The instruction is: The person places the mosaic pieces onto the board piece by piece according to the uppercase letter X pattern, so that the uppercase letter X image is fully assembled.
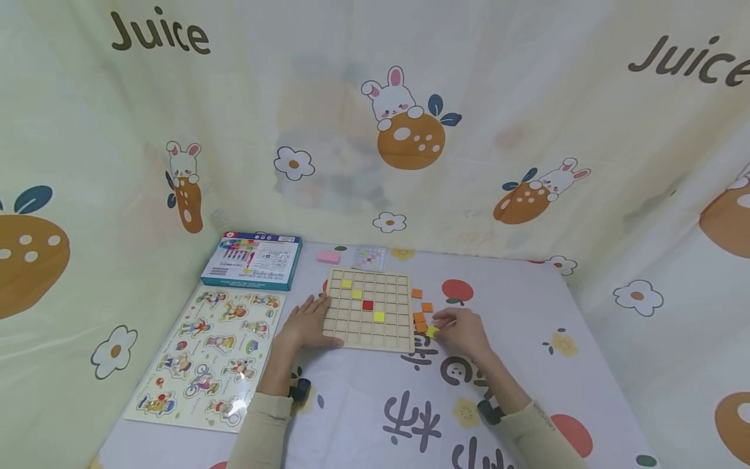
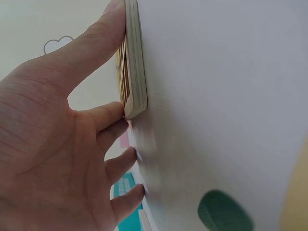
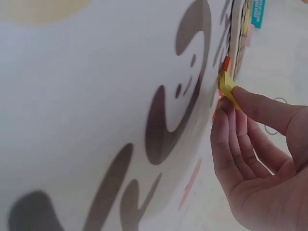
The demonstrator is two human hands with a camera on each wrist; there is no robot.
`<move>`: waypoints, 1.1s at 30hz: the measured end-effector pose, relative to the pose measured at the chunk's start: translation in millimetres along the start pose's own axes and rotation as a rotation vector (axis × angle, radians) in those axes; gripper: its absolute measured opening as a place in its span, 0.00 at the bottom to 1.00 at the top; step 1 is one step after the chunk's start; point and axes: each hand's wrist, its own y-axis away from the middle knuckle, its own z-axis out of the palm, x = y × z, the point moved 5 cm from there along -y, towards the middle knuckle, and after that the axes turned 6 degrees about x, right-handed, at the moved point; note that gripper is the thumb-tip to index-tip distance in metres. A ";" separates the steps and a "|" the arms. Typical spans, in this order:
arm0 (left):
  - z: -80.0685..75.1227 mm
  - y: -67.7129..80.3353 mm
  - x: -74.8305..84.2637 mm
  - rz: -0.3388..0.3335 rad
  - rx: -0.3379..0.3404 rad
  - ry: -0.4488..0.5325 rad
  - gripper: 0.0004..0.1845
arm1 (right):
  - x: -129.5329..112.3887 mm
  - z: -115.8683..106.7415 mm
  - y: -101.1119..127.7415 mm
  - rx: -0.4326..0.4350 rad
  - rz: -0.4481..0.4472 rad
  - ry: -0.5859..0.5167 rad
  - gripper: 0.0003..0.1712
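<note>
Sleeved forearms come up from the bottom of my head view, and my left hand (image 1: 305, 324) lies flat with straight fingers against the left edge of the wooden grid board (image 1: 369, 309). My right hand (image 1: 463, 330) pinches a yellow tile (image 3: 227, 86) just right of the board, beside loose orange tiles (image 1: 419, 320). I judge the thin tile could slip from the fingertips, or nudge those orange pieces. Only the right wrist view shows the pinch clearly; the head view alone shows the board's filled cells.
</note>
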 end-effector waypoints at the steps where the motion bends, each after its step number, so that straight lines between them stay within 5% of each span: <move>1: -0.1 -0.4 0.1 -0.001 0.001 0.002 0.60 | -0.8 -1.3 -0.3 0.000 -0.004 -0.012 0.20; 15: 1.3 0.1 0.4 0.006 -0.005 0.000 0.60 | -23.0 8.4 -6.3 -0.041 -0.015 -0.216 0.20; 25: -2.1 -1.6 -2.4 0.000 0.004 0.008 0.61 | -47.6 28.9 -11.6 -0.059 -0.060 -0.220 0.19; 33: 10.9 -10.1 -9.6 -0.004 -0.016 -0.005 0.62 | -57.2 42.7 -11.9 -0.112 -0.087 -0.239 0.19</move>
